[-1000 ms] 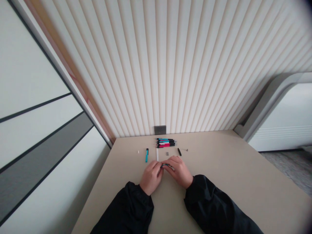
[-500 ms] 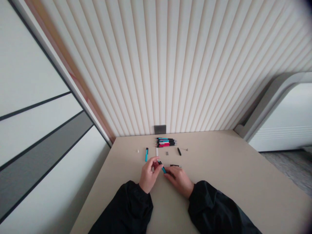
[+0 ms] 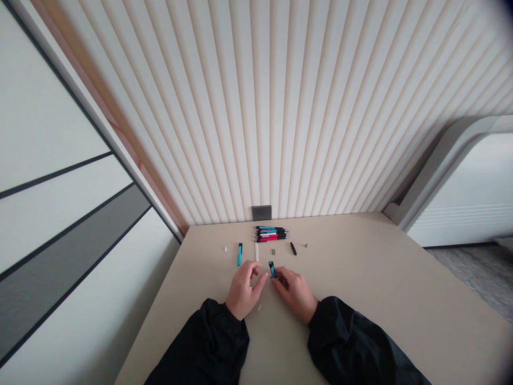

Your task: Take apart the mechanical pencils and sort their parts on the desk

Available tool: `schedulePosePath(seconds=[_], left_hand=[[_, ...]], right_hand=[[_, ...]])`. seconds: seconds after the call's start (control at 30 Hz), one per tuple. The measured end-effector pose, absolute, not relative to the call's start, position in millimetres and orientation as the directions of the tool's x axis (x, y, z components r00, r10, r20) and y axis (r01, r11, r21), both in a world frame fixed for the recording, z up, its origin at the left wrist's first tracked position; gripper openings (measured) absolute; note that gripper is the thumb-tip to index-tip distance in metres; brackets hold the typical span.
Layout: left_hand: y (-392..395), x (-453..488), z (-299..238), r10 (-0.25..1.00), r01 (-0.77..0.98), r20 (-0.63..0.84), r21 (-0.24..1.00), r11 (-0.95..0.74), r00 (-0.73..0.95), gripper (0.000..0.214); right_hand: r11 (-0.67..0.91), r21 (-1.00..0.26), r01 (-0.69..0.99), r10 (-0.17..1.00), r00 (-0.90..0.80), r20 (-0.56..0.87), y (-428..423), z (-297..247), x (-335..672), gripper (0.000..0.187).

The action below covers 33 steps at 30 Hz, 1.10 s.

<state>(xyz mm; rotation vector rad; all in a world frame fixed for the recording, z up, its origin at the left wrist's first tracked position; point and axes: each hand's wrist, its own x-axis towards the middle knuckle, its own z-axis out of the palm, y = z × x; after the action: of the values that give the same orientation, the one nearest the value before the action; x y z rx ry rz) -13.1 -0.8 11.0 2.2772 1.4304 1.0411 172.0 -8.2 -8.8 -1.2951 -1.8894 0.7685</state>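
Observation:
My right hand (image 3: 295, 293) pinches a short blue pen barrel (image 3: 272, 269) with a black tip and holds it upright just above the beige table (image 3: 360, 278). My left hand (image 3: 243, 290) rests beside it, fingers loosely curled and thumb stretched toward the barrel, with nothing seen in it. A tiny white piece (image 3: 259, 307) lies on the table by my left wrist. Farther back lie a blue pen part (image 3: 239, 254), a thin white tube (image 3: 257, 251), small grey bits (image 3: 273, 251) and a black cap piece (image 3: 293, 248).
A stack of blue, pink and black pens (image 3: 271, 234) lies at the table's far edge below a grey wall socket (image 3: 261, 213). A small white speck (image 3: 225, 248) sits at the far left. A ribbed wall stands behind; a white unit (image 3: 460, 198) is at the right.
My hands, joined on a pen a second ago, have pulled apart. The left hand has let go, the right keeps the blue barrel, and a small white piece now lies on the table.

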Motion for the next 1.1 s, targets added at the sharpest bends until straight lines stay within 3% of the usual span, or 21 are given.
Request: schedulePosePath(seconds=[0.13,0.23,0.37,0.6,0.9,1.1], left_hand=[[-3,-32,25,0.772,0.676,0.225,0.381,-0.631,0.594,0.035],[-8,-43,31,0.741,0.684,0.079,0.330,-0.650,0.666,0.033],[-18,-46,32,0.766,0.737,0.021,0.257,-0.625,0.643,0.030],[-24,-37,31,0.806,0.780,0.027,0.236,-0.580,0.591,0.013],[-36,-33,22,0.811,0.808,0.056,0.064,-0.585,0.582,0.018],[-8,-74,33,0.918,0.921,0.083,0.002,-0.390,0.389,0.025]], right_hand=[[0.278,-0.800,0.532,0.960,-0.180,0.213,-7,-10,175,0.018],[0.263,-0.801,0.538,0.965,-0.162,0.208,-6,-11,176,0.025],[0.269,-0.805,0.530,0.963,-0.173,0.208,-6,-12,176,0.034],[0.308,-0.787,0.535,0.951,-0.198,0.238,-7,-11,175,0.032],[0.375,-0.748,0.548,0.926,-0.257,0.276,-8,-13,175,0.037],[0.379,-0.665,0.644,0.925,-0.284,0.253,-14,2,166,0.049]])
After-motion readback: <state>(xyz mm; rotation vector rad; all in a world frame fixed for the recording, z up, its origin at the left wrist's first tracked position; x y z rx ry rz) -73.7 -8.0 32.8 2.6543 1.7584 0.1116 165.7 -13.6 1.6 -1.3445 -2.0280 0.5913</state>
